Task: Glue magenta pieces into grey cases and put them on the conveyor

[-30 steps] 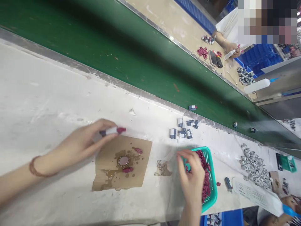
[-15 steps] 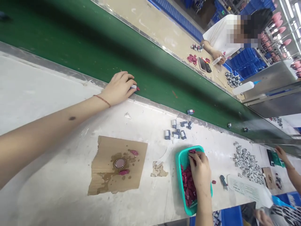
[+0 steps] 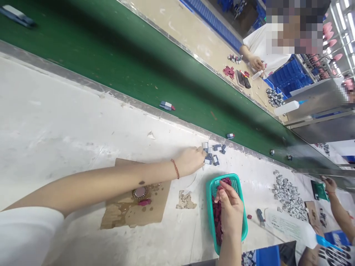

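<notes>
My left hand (image 3: 191,160) reaches across to a loose group of small grey-and-white plastic pieces (image 3: 216,160). Its fingers are curled down over the near edge of the group and seem closed on one piece, mostly hidden beneath them. Above a green plastic basket (image 3: 209,214) of small maroon pieces (image 3: 217,218), my right hand (image 3: 231,208) pinches a small maroon piece (image 3: 217,194) between thumb and fingers. On brown cardboard (image 3: 155,210) lie a round beaded-edge disc (image 3: 139,192) and a wet-looking maroon piece (image 3: 144,202); my left forearm covers the cardboard's upper part.
A green conveyor belt (image 3: 124,81) carries grey-and-white pieces with red tips (image 3: 166,106). Right of the basket are a white bottle (image 3: 291,223), a grey piece (image 3: 260,216) and a pale pile (image 3: 290,195). Co-workers sit across the belt and at the right.
My left hand has let go of a red-tipped grey piece on the belt and moved right to the loose group. My right hand has lifted slightly from the basket's contents with a maroon piece.
</notes>
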The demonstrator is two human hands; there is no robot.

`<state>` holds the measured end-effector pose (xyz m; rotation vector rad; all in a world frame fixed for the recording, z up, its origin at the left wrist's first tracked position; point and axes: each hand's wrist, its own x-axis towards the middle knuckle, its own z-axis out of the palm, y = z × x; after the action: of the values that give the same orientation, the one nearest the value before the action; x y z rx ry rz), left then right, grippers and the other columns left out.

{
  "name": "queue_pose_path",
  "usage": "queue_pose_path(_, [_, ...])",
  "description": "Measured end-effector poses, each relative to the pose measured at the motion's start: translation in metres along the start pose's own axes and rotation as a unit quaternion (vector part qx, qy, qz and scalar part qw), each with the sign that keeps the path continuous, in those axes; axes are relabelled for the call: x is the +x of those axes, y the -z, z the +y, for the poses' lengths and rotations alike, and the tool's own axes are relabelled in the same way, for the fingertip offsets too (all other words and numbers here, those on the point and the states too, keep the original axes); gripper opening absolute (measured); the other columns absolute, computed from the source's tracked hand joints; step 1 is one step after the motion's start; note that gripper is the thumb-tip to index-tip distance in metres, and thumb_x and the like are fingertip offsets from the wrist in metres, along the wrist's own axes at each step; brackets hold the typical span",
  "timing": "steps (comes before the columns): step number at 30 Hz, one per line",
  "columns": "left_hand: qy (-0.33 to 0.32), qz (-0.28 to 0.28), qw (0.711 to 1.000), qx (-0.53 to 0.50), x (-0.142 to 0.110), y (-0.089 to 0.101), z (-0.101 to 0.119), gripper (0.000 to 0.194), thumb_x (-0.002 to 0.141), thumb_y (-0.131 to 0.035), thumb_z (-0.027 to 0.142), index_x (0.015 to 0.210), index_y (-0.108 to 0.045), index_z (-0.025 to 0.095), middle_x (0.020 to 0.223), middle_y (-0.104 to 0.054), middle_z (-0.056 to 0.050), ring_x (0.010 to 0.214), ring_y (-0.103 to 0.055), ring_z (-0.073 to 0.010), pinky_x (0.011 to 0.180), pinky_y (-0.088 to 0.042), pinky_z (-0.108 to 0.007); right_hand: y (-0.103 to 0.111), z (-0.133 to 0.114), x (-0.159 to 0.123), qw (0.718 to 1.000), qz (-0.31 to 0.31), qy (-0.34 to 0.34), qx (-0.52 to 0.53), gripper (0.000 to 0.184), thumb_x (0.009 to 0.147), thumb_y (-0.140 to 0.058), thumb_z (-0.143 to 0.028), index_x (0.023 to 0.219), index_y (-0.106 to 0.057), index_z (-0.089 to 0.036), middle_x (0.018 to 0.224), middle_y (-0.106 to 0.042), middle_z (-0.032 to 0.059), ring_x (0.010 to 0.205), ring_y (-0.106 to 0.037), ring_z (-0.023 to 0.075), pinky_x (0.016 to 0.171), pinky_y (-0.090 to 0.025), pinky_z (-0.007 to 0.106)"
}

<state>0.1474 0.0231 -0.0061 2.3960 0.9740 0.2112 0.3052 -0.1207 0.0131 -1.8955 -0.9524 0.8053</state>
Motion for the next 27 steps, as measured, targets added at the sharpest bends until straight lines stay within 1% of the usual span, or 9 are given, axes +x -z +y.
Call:
queue_pose_path(4, [-0.024,-0.001,0.998,-0.058,-0.008,-0.003,-0.004,0.013,0.085,-0.056,0.007,0.098,-0.060,0.008,0.106,-0.063,-0.019,0.100,-0.063,-0.0310,0.081,-0.051,-0.039,-0.011,-0.010,-0.007,1.000,0.018,0.013,0.018,0.024,0.072,-0.073,-0.041,0.077,-0.070,-0.018,0.061,-0.068,0.0022,0.052,-0.061,0.0177,0.054,-0.053,0.032])
queue_pose_path(9, [-0.005,0.014,0.988,-0.152,-0.031,0.002,-0.032,0.004,0.085,-0.060,0.013,0.089,-0.059,0.013,0.097,-0.064,-0.011,0.088,-0.065,-0.0250,0.078,-0.051,-0.034,-0.038,-0.021,-0.023,0.996,-0.020,0.078,-0.025,0.018,0.073,-0.075,-0.033,0.082,-0.071,-0.019,0.067,-0.071,0.0033,0.056,-0.065,0.0180,0.051,-0.053,0.028])
queue_pose_path(11, [0.014,0.029,0.982,-0.184,-0.047,0.009,-0.046,0.004,0.089,-0.056,0.017,0.091,-0.057,0.015,0.091,-0.064,-0.006,0.083,-0.065,-0.0213,0.075,-0.051,-0.031,-0.054,-0.023,-0.029,0.992,-0.049,0.109,-0.045,0.015,0.075,-0.075,-0.031,0.082,-0.069,-0.019,0.069,-0.071,0.0028,0.060,-0.066,0.0179,0.052,-0.053,0.026])
queue_pose_path(13, [0.043,0.050,0.959,-0.275,-0.067,0.017,-0.060,0.006,0.091,-0.051,0.020,0.094,-0.054,0.016,0.086,-0.064,-0.004,0.080,-0.065,-0.0188,0.071,-0.051,-0.028,-0.071,-0.023,-0.033,0.980,-0.109,0.150,-0.067,0.011,0.081,-0.071,-0.030,0.080,-0.066,-0.020,0.070,-0.071,0.0019,0.060,-0.067,0.0170,0.052,-0.053,0.025])
queue_pose_path(15, [0.081,0.072,0.903,-0.415,-0.088,0.023,-0.072,0.009,0.091,-0.049,0.025,0.093,-0.051,0.017,0.084,-0.063,-0.002,0.076,-0.064,-0.0173,0.068,-0.050,-0.028,-0.090,-0.023,-0.035,0.953,-0.177,0.228,-0.094,0.013,0.089,-0.064,-0.029,0.080,-0.064,-0.020,0.069,-0.071,0.0013,0.059,-0.066,0.0157,0.053,-0.052,0.025])
queue_pose_path(17, [0.124,0.087,0.835,-0.528,-0.108,0.027,-0.079,0.014,0.089,-0.051,0.031,0.094,-0.049,0.018,0.084,-0.061,-0.001,0.071,-0.064,-0.0159,0.064,-0.049,-0.027,-0.109,-0.023,-0.037,0.909,-0.225,0.331,-0.119,0.017,0.096,-0.054,-0.028,0.084,-0.063,-0.020,0.071,-0.069,0.0022,0.060,-0.065,0.0156,0.055,-0.052,0.026])
queue_pose_path(19, [0.162,0.097,0.801,-0.568,-0.126,0.029,-0.084,0.020,0.088,-0.053,0.036,0.097,-0.048,0.019,0.083,-0.061,-0.001,0.065,-0.062,-0.0145,0.061,-0.048,-0.027,-0.125,-0.022,-0.037,0.859,-0.248,0.422,-0.150,0.022,0.100,-0.044,-0.024,0.088,-0.062,-0.019,0.072,-0.068,0.0037,0.063,-0.063,0.0164,0.056,-0.052,0.027])
queue_pose_path(23, [0.205,0.124,0.779,-0.579,-0.153,0.027,-0.083,0.024,0.089,-0.051,0.042,0.098,-0.046,0.020,0.085,-0.063,-0.002,0.064,-0.057,-0.0144,0.060,-0.045,-0.028,-0.147,-0.019,-0.037,0.775,-0.240,0.536,-0.233,0.026,0.101,-0.039,-0.016,0.085,-0.060,-0.018,0.064,-0.062,0.0025,0.056,-0.056,0.0166,0.050,-0.044,0.029])
queue_pose_path(27, [0.232,0.141,0.787,-0.554,-0.169,0.018,-0.079,0.025,0.091,-0.047,0.044,0.100,-0.049,0.020,0.082,-0.058,-0.002,0.065,-0.052,-0.0149,0.062,-0.044,-0.029,-0.152,-0.019,-0.037,0.737,-0.228,0.576,-0.270,0.027,0.099,-0.040,-0.012,0.079,-0.057,-0.019,0.059,-0.057,0.0007,0.054,-0.052,0.0162,0.046,-0.037,0.030])
